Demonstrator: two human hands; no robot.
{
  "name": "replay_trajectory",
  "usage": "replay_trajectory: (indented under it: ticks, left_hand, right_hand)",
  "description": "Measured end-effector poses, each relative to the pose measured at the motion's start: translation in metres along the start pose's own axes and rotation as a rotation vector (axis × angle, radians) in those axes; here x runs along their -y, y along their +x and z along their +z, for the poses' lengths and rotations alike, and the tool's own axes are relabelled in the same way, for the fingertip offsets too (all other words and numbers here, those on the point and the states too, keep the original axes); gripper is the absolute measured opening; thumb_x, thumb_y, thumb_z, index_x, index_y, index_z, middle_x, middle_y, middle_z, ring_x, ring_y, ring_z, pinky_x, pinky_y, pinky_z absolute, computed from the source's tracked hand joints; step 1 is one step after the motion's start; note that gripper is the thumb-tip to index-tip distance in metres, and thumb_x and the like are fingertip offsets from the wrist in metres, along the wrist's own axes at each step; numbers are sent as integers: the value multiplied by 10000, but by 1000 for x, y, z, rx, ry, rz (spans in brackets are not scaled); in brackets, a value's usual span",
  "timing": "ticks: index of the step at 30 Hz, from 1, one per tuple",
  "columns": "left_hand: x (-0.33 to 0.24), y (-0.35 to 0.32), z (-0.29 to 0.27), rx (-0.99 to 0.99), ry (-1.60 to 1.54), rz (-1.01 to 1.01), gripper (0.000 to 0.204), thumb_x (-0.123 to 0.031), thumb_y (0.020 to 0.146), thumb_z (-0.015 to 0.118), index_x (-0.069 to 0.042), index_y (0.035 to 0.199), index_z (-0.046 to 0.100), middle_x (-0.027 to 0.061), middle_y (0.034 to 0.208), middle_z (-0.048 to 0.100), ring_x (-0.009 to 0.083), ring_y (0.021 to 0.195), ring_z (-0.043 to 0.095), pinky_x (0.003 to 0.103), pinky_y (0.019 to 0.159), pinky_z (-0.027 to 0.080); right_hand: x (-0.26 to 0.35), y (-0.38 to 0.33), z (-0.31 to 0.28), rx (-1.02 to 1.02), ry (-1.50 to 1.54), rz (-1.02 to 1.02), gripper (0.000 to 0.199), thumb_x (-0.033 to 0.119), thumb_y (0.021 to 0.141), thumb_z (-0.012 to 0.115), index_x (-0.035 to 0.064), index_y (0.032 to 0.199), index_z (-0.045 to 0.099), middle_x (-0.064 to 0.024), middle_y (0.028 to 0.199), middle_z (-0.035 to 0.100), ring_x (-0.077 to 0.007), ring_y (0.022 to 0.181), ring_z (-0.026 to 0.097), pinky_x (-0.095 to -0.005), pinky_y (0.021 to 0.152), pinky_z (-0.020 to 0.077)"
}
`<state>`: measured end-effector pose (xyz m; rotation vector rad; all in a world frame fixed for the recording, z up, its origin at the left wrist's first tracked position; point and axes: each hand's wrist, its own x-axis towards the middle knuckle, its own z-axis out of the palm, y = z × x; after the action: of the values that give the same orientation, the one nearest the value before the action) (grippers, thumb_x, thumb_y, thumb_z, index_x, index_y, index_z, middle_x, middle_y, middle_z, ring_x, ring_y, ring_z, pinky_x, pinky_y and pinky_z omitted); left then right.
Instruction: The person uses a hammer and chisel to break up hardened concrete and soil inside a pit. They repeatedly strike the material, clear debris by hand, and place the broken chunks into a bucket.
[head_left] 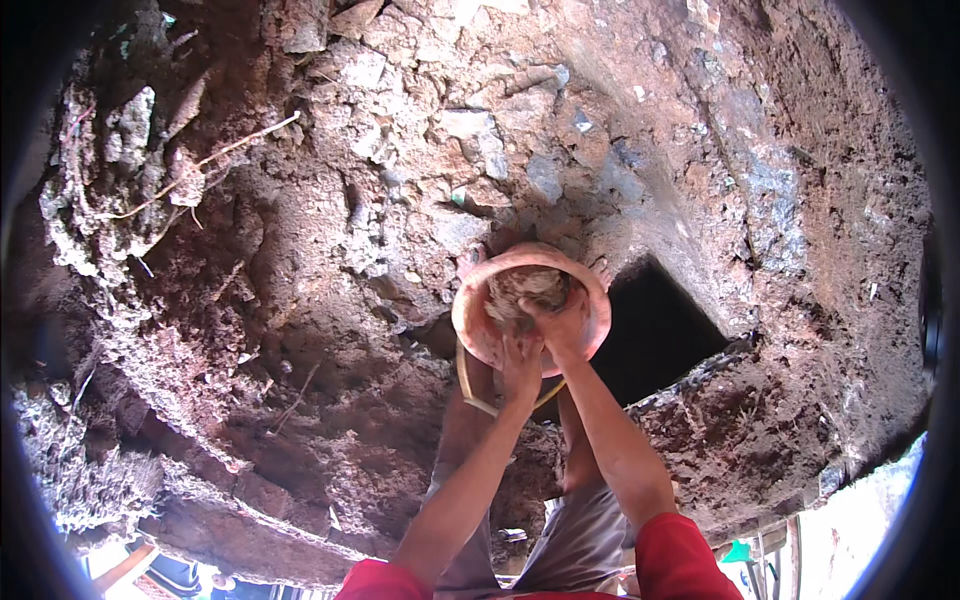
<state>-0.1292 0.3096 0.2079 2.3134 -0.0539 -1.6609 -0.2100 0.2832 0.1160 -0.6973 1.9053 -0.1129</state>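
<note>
A round reddish-orange bucket [473, 318] stands tilted toward me between my feet, its yellowish handle [478, 404] hanging down on the near side. Inside it lies a brown lump of wet soil [532, 285], somewhat blurred. My right hand [562, 325] reaches over the near rim and grips the lump, thumb and fingers on either side of it. Just left of it, my left hand [520, 365] is also inside the bucket, its fingers stretched up along the near wall to the soil's lower edge. The fingertips of both hands are partly hidden by soil.
A dark square pit [665, 325] opens right beside the bucket and my right foot. Rough ground with broken stones [545, 175] rises ahead. A thin dry stick [215, 160] lies at the far left. A ledge of earth [250, 500] curves along the near left.
</note>
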Motion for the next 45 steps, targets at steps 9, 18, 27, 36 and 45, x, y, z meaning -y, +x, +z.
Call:
replay_trajectory:
  ticks: [9, 18, 27, 36, 45]
  left_hand:
    - [-119, 77, -126, -331, 196, 331, 248, -306, 887, 623, -62, 921, 649, 85, 832, 668, 138, 695, 618, 276, 561, 500]
    - [-112, 249, -59, 54, -174, -334, 923, -555, 688, 773, -118, 1413, 404, 122, 1441, 421, 326, 1311, 390, 597, 1004, 351]
    - [-50, 275, -90, -333, -6, -14, 675, -356, 737, 740, -33, 1233, 416, 178, 1096, 582, 268, 967, 601, 391, 671, 576]
    - [-95, 138, -154, -126, -222, 496, 591, -27, 765, 626, -126, 1317, 439, 73, 1125, 505, 180, 970, 531, 330, 790, 522]
    - [-89, 40, -125, 166, 469, 843, 464, 65, 683, 646, -43, 1125, 555, 139, 1128, 541, 290, 1089, 553, 379, 921, 479]
  right_hand:
    - [121, -37, -60, 162, 152, -41, 672, 261, 769, 779, -4, 1293, 452, -186, 1145, 569, -216, 1067, 555, -328, 919, 458]
    - [230, 204, -49, -227, -267, 26, 932, 577, 693, 781, -81, 1282, 483, -251, 1251, 573, -324, 1160, 575, -419, 964, 477]
    - [241, 162, -61, -120, -486, -108, 702, 591, 658, 806, -37, 935, 658, -162, 836, 686, -253, 780, 672, -375, 759, 544]
    - [129, -3, -107, 279, -48, -360, 765, 327, 579, 904, -2, 1188, 579, -142, 1093, 684, -214, 996, 669, -338, 910, 518]
    - [48, -51, -70, 190, -310, -578, 569, 240, 697, 823, 13, 1136, 539, -150, 1006, 630, -310, 899, 642, -390, 865, 508]
